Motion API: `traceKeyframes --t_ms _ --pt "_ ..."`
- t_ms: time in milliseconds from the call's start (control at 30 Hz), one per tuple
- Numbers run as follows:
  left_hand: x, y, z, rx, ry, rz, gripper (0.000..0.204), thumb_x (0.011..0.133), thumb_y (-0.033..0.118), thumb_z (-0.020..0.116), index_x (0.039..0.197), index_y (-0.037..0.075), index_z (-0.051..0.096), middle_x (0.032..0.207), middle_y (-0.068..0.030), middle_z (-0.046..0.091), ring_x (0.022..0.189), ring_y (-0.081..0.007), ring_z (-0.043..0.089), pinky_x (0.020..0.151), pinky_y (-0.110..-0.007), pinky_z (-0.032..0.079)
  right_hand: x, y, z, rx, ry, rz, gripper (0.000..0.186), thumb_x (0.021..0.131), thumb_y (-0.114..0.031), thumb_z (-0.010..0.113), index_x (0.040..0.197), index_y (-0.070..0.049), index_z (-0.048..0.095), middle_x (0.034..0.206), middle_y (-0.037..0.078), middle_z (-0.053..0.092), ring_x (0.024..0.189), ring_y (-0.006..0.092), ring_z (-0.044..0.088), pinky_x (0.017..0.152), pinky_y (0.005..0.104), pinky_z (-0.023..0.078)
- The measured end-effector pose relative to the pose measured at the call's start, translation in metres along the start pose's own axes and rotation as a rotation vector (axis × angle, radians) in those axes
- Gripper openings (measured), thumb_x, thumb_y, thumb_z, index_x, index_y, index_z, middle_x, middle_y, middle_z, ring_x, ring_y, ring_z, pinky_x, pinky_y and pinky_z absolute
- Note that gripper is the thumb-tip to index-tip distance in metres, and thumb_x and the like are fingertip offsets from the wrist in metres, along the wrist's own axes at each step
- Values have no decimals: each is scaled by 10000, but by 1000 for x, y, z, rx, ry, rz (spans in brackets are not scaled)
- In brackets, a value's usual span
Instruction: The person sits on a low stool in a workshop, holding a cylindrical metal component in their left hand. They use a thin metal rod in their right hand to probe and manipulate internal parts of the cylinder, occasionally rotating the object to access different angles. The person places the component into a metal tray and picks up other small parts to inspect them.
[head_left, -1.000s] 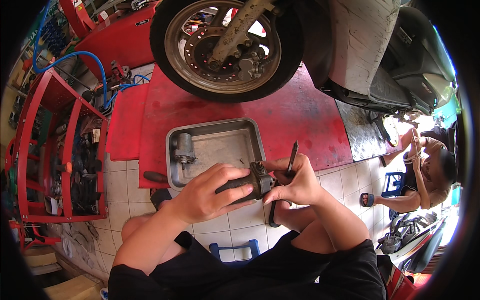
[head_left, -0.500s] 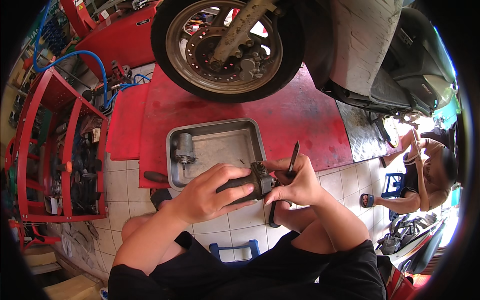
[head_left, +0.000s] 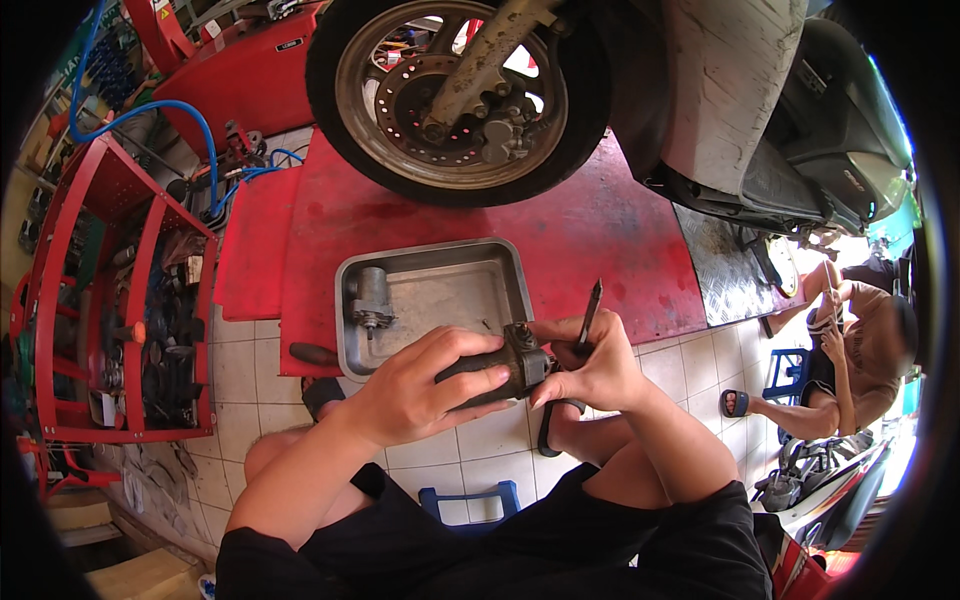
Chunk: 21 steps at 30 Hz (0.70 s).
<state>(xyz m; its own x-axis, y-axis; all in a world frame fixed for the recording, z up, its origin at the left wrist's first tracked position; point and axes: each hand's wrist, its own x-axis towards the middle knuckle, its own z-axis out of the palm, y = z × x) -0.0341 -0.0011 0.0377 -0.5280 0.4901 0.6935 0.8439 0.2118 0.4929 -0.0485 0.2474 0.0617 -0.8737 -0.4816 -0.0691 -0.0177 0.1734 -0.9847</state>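
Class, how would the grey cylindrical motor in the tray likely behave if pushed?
The grey cylindrical motor appears metal, so it is probably rigid and heavy for its size. Its rounded body might roll, though the wider, irregular end may check that. Raised tray walls would likely stop it.

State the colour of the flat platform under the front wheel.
Red, with darker smudges; the platform shows best in the head view.

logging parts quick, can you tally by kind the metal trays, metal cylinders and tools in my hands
Metal tray: 1
Metal cylinders: 2 (held cylinder, tray cylinder)
Dark pointed tool in the right hand: 1
Total: 4
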Motion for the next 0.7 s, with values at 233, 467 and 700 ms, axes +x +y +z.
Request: traceKeyframes --t_ms 233,467,700 --pt "0 -1 0 -6 -4 1 508 709 102 862 1146 105 604 1153 -116 601 953 -303 661 764 -363 575 0 2 0 11 2 -2 699 600 -257 978 1166 44 699 855 -35 699 595 3 327 503 203 289" --pt "-1 -1 0 4 -12 -1 496 716 114 860 1142 109 606 1150 -108 600 953 -304 660 764 -368 575 0 -1 0 24 -11 21 705 600 -249 977 1177 40 695 873 -26 708 593 4 321 506 202 292" --pt "-2 1 1 -49 18 -59 508 715 128 874 1145 100 605 1134 -135 609 963 -314 655 796 -366 562 1 -5 3 36 -2 5 644 646 -259 955 1151 47 698 875 4 719 605 23 374 549 209 356"
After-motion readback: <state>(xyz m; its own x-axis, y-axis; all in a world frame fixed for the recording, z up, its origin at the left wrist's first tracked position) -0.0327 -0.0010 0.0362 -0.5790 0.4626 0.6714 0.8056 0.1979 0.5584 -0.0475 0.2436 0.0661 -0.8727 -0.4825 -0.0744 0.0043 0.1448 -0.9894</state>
